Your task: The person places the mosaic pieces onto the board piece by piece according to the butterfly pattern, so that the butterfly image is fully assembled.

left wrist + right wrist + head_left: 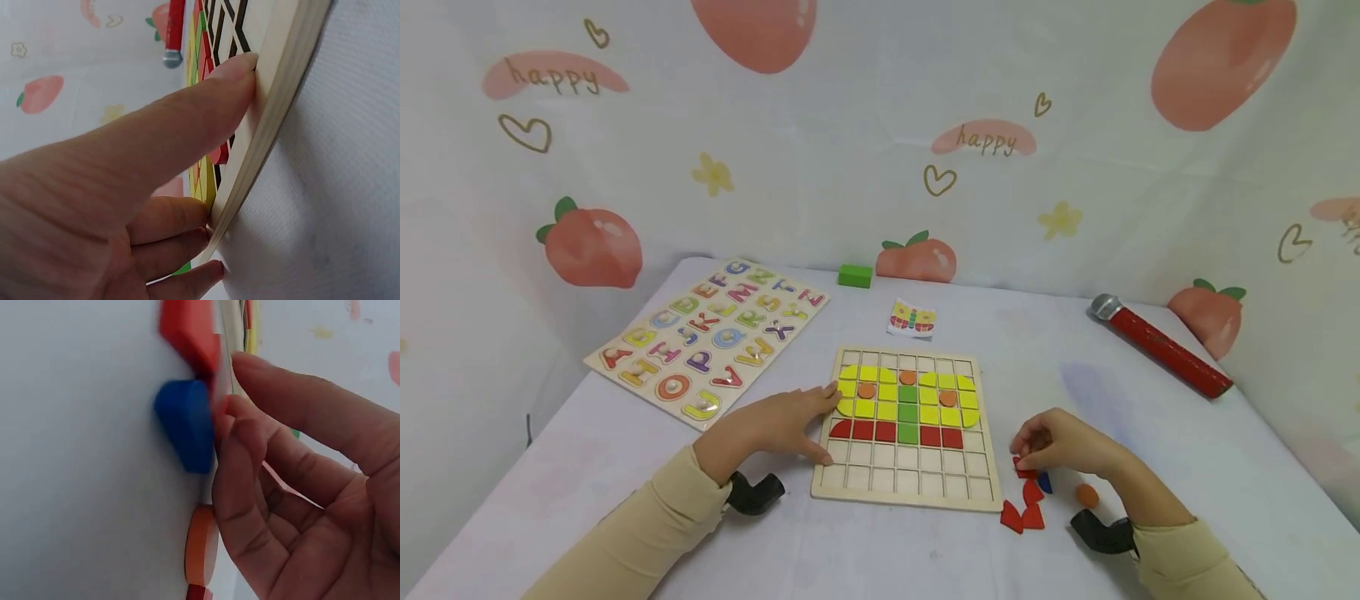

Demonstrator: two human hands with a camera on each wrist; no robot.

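A wooden grid board (872, 482) lies mid-table, filled in its upper rows with yellow, green, red and orange flat pieces. My left hand (782, 425) rests at its left edge, thumb on the frame and the other fingers along the side, as the left wrist view shows. Beside the board's lower right corner, my right hand (1060, 442) hovers with bent fingers over loose red pieces (1033, 517). In the right wrist view, a gap separates thumb and index fingertip, close by a blue piece (186, 422) and an orange disc (201, 544).
An alphabet puzzle board (707, 337) lies at the left. Behind the grid board are a small picture card (913, 319) and a green block (855, 276). A red microphone (1165, 346) lies at the back right, and a printed curtain (820, 167) hangs behind the table.
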